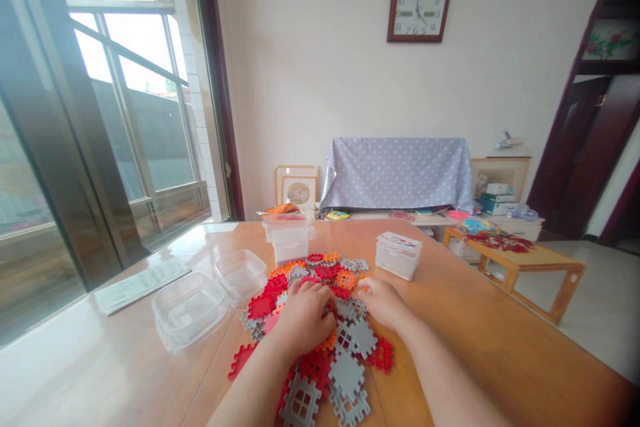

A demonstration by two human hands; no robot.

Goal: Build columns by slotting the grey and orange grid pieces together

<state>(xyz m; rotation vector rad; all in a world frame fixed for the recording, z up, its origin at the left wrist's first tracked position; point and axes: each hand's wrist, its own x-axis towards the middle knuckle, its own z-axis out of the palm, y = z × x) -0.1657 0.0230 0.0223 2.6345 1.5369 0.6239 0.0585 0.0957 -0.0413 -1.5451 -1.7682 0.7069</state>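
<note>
A loose heap of interlocking plastic tiles (347,375) in red, grey and orange lies on the wooden table, square with notched edges, some with window-like openings. My left hand (311,312) is over the middle of the heap, its fingers bent down and the thumb tucked in. Its fingertips are hidden, and what they hold, if anything, cannot be seen. At the heap's right edge is my right hand (383,300), fingers curled together next to an orange tile (346,279). A bit of orange shows at its fingertips; whether it is gripped is unclear.
Two clear plastic tubs (187,310) stand left of the heap, near a printed booklet (143,285). Behind the heap is a taller clear container (290,240). A lidded clear box (399,255) sits at the back right. A low wooden table (530,267) stands beyond.
</note>
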